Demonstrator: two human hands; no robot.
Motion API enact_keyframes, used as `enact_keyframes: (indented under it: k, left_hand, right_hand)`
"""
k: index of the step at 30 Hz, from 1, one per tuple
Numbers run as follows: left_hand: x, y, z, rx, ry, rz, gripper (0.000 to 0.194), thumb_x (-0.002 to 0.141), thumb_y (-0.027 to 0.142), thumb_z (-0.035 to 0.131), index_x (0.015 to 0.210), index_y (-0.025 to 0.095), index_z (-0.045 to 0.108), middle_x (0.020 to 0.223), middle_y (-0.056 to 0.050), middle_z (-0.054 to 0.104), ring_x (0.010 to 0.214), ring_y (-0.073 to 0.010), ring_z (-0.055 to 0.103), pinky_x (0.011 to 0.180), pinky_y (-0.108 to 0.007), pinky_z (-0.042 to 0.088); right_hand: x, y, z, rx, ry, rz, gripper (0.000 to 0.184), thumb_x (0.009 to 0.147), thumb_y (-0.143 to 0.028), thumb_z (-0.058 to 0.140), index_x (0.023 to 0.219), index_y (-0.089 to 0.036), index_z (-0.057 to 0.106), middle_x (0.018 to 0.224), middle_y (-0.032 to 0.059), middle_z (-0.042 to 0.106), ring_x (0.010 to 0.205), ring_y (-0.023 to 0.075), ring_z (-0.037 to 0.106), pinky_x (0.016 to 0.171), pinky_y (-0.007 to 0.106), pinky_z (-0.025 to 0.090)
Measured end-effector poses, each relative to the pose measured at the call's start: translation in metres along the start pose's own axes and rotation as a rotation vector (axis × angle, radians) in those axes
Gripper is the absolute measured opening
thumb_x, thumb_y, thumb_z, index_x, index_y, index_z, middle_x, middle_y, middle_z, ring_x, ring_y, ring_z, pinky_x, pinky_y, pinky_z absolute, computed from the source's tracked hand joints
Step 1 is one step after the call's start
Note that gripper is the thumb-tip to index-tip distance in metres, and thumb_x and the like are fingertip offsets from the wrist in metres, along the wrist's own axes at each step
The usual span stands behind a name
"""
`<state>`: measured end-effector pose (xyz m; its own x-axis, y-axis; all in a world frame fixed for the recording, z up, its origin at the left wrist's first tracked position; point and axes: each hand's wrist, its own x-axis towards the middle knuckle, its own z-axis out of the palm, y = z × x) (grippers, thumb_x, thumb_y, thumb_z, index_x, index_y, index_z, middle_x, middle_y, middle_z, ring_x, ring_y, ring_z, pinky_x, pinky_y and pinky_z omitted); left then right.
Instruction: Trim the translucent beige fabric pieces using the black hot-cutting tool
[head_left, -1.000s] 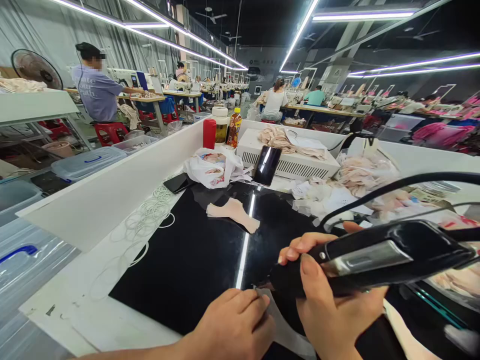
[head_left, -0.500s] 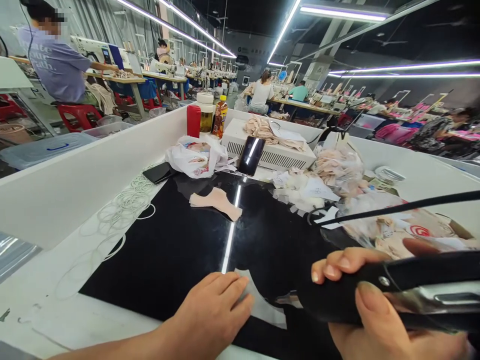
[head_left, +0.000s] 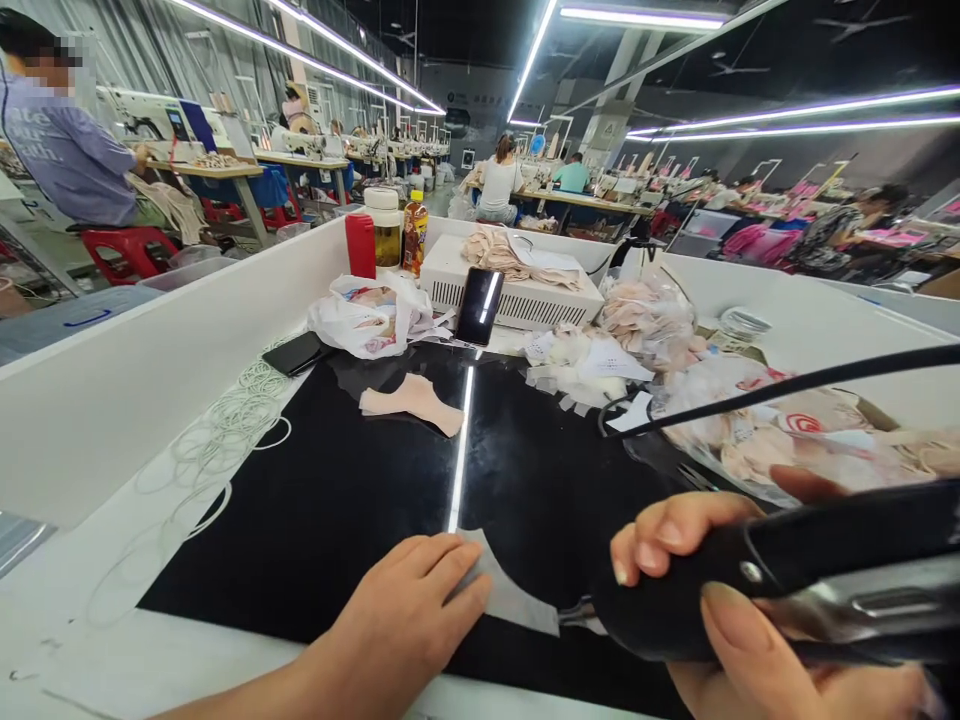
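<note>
My left hand [head_left: 409, 605] lies with its fingers flat on a greyish, see-through curved piece of fabric or film [head_left: 517, 597]. That piece rests on a glossy black board [head_left: 360, 500], and the palm hides part of it. In my right hand [head_left: 720, 600] is a black hand-held tool [head_left: 675, 600] with a metal lever along its side, the fingers wrapped round its body. Its thin metal tip [head_left: 581, 615] is at the right end of the grey piece; whether it touches is unclear. Farther back on the board lies a beige curved fabric piece [head_left: 412, 403].
A black cable [head_left: 787, 390] crosses on the right, before bagged beige pieces [head_left: 795, 420]. Pale cord [head_left: 232, 420] is coiled at left. A phone [head_left: 480, 305] leans on a white vented box [head_left: 517, 300] near bottles [head_left: 414, 232]. White walls [head_left: 150, 400] edge the bench; people sit beyond.
The view has swung slightly right, so the scene sits farther left. The tool's tip has come to the right end of the grey piece. My left hand stays on that piece.
</note>
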<state>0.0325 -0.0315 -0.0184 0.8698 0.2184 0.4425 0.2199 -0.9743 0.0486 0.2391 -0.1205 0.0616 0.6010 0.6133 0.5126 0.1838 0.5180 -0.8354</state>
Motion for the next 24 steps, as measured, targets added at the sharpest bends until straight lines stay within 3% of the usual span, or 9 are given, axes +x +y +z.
enact_keyframes:
  k: [5, 10, 17, 24]
  left_hand:
    - [0.0, -0.002, -0.002, -0.013, 0.028, 0.027, 0.028, 0.099, 0.007, 0.05, 0.121, 0.012, 0.067, 0.132, -0.009, 0.071, 0.118, -0.0239, 0.067, 0.101, -0.037, 0.058]
    - [0.006, 0.002, -0.001, -0.054, 0.065, 0.034, 0.02, 0.103, 0.009, 0.054, 0.119, 0.013, 0.067, 0.129, -0.005, 0.07, 0.121, -0.0205, 0.063, 0.114, -0.039, 0.049]
    - [0.027, 0.015, 0.008, -0.07, 0.045, 0.117, 0.015, 0.106, 0.025, 0.058, 0.113, 0.013, 0.065, 0.098, -0.004, 0.067, 0.097, -0.0186, 0.065, 0.097, -0.034, 0.056]
    - [0.031, 0.02, 0.018, -0.039, 0.056, 0.13, 0.021, 0.107, 0.032, 0.058, 0.114, 0.013, 0.065, 0.096, -0.004, 0.066, 0.093, -0.019, 0.063, 0.092, -0.032, 0.055]
  right_hand:
    - [0.001, 0.002, -0.01, 0.01, 0.009, -0.028, 0.051, 0.086, -0.025, 0.085, 0.13, -0.032, 0.059, 0.083, -0.0003, 0.065, 0.067, 0.0201, 0.063, 0.053, 0.038, 0.062]
    - [0.003, 0.007, -0.006, 0.026, 0.016, -0.084, 0.05, 0.087, -0.024, 0.083, 0.131, -0.032, 0.059, 0.084, -0.0008, 0.065, 0.066, 0.0187, 0.062, 0.054, 0.037, 0.062]
    - [0.001, 0.012, -0.004, 0.041, 0.017, -0.079, 0.052, 0.089, -0.02, 0.08, 0.134, -0.032, 0.057, 0.086, -0.0015, 0.065, 0.067, 0.018, 0.063, 0.057, 0.036, 0.061]
    - [-0.003, 0.015, -0.001, 0.065, -0.001, -0.078, 0.05, 0.089, -0.019, 0.08, 0.133, -0.03, 0.057, 0.086, -0.0012, 0.065, 0.068, 0.017, 0.065, 0.056, 0.033, 0.062]
